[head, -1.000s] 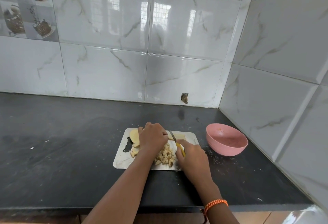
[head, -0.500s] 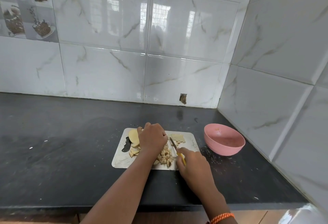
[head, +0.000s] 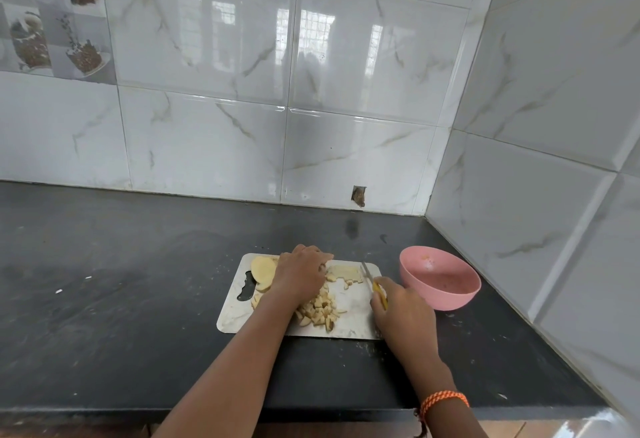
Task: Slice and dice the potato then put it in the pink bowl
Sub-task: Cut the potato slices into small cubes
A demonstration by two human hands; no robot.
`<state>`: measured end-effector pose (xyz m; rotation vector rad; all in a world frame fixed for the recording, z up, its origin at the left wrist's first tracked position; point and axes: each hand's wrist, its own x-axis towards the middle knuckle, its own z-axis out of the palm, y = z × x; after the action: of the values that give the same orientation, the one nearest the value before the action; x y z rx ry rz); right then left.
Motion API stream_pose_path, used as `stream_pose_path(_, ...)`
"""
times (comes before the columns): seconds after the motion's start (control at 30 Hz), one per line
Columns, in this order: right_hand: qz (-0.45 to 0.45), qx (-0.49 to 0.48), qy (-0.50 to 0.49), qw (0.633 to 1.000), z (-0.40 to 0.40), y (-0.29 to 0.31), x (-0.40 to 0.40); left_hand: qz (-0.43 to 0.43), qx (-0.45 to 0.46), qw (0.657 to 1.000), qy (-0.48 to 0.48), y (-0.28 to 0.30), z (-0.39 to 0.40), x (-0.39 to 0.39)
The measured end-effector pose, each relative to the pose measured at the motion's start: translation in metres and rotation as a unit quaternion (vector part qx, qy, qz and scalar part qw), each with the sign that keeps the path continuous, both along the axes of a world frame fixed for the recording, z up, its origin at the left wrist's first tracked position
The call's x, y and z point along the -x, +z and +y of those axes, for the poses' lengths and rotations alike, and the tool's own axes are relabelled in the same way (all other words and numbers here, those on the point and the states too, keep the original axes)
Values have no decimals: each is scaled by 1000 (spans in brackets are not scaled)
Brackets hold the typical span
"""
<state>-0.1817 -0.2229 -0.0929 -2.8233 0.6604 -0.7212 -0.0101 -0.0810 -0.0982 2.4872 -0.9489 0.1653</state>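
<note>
- Honestly, the main risk we see: our left hand [head: 302, 273] rests curled on the potato strips [head: 343, 273], close to the knife [head: 371, 281], so a slip could nick fingertips.
- Our right hand [head: 403, 314] is clamped on the yellow handle, blade angled down toward the strips.
- The smooth metal cutting board [head: 349, 328] could skate on the dark counter [head: 138, 281].
- Pale diced cubes [head: 320, 309] are heaped mid-board, round slices [head: 261, 269] lie at its left.
- The glossy pink bowl [head: 440, 281], just right of the board, holds no potato yet.
</note>
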Motion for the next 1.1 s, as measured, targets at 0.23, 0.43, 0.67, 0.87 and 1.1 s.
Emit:
stream_pose_path(0.23,8,-27,86,996,-1,-4,6,7,-25,999,-33,7,2,6)
stream_pose_path(0.43,-74,-128,118,982,4,-2,22,26,102,994,3,15,10,11)
stream_pose_path(0.67,3,-2,5,1000,14,-1,21,20,30,998,-59,9,6,8)
stream_pose_path(0.87,40,14,46,998,49,-10,20,63,68,995,-36,14,6,12)
stream_pose_path(1.1,-19,-75,133,988,58,-7,11,7,130,990,55,12,14,0)
